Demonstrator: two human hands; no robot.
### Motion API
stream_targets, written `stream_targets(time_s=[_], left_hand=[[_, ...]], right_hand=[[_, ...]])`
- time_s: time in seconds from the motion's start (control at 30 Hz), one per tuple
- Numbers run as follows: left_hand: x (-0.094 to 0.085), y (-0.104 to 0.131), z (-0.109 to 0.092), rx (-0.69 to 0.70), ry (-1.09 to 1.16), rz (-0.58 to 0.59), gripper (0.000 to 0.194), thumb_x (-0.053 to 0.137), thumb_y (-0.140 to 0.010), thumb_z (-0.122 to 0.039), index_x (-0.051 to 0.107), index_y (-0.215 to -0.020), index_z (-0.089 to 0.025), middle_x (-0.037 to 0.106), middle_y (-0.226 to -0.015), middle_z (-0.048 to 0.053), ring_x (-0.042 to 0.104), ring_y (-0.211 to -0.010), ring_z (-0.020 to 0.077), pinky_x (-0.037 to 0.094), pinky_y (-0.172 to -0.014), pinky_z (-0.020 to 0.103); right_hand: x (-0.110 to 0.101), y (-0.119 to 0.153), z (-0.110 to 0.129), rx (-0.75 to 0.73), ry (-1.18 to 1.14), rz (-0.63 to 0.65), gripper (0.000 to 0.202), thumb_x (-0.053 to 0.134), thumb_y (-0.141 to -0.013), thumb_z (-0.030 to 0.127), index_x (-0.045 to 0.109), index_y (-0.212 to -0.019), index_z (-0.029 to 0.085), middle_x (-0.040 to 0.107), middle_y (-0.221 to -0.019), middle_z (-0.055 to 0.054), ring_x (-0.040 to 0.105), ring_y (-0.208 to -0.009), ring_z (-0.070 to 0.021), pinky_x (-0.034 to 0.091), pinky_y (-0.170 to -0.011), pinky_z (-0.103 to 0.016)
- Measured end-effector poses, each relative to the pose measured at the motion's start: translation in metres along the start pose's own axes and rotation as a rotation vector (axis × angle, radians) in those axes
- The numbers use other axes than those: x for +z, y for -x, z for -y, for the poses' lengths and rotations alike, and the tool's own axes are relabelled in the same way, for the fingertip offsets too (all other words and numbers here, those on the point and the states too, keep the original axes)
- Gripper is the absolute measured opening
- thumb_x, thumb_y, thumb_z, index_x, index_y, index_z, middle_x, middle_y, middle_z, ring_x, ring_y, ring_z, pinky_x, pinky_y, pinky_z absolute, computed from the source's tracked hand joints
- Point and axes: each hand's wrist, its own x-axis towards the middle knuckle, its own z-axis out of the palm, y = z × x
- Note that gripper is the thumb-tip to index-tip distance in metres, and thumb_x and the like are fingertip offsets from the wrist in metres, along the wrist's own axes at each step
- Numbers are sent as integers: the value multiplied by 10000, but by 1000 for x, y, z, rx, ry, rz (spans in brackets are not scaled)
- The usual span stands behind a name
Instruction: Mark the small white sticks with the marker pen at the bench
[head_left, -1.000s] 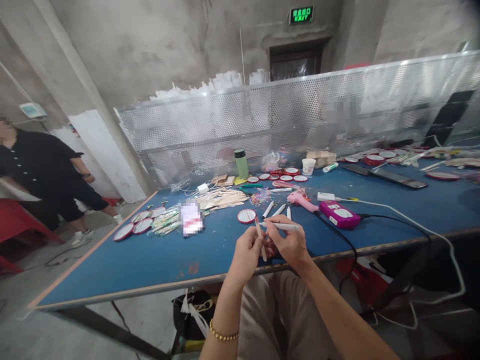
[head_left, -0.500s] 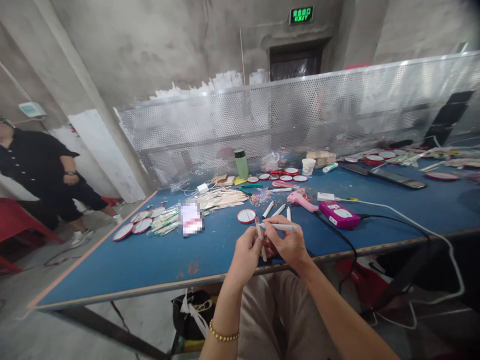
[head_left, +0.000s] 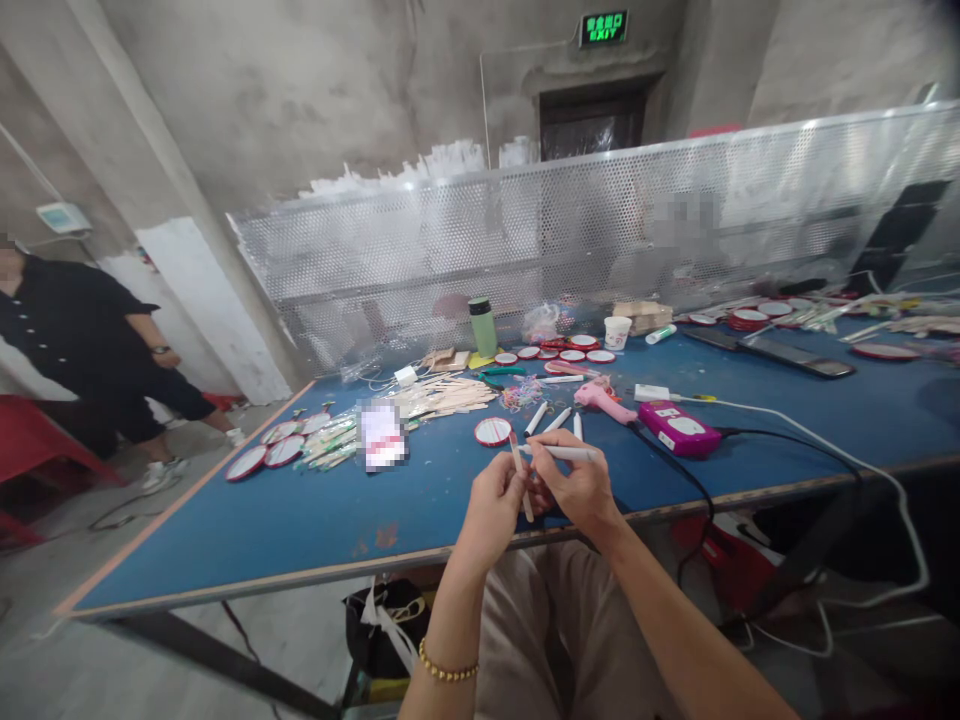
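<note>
At the table's near edge, my left hand [head_left: 495, 500] is closed on a flat wooden craft stick [head_left: 528, 508] whose upper end looks reddish. My right hand [head_left: 581, 490] grips a white marker pen [head_left: 566, 453], its tip pointing left and meeting or nearly meeting the stick. Just beyond my hands lies a round red-rimmed disc [head_left: 493, 432] with a white face. Several more white markers [head_left: 535, 419] rest to its right. A pink hot glue gun [head_left: 606, 402] lies farther right, its black cable running toward the table edge.
A purple box [head_left: 679, 428] with cables sits on the blue table [head_left: 300, 530] at right. Wooden sticks [head_left: 457, 396], a phone [head_left: 383, 436] and red-rimmed discs [head_left: 285, 451] lie left. A green bottle [head_left: 482, 329] and a paper cup [head_left: 617, 332] stand behind. A person [head_left: 82, 340] is at far left.
My hands, the stick and the marker stay almost in the same place. At far left, the person's hand and wrist have shifted slightly to the right.
</note>
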Motion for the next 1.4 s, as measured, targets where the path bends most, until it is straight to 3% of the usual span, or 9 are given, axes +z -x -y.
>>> stream_targets(time_s=[1.2,1.4], left_hand=[[-1,0,-1,18,-41,17,372,615,-797,-521,553,-866,-161,621,-692,1,619,-553,142,542,-568,286],[-1,0,-1,-25,3,12,394,635,-772,-540,533,-853,-168,624,-667,-5,625,-533,142,553,-578,298]], right_hand=[[1,0,-1,-13,-5,17,171,543,-880,250,658,-764,198,681,-667,-11,647,-596,-147,522,-602,-249],[1,1,-2,-46,-12,-44,160,546,-870,236,665,-770,196,667,-645,2,613,-542,-129,514,-573,-237]])
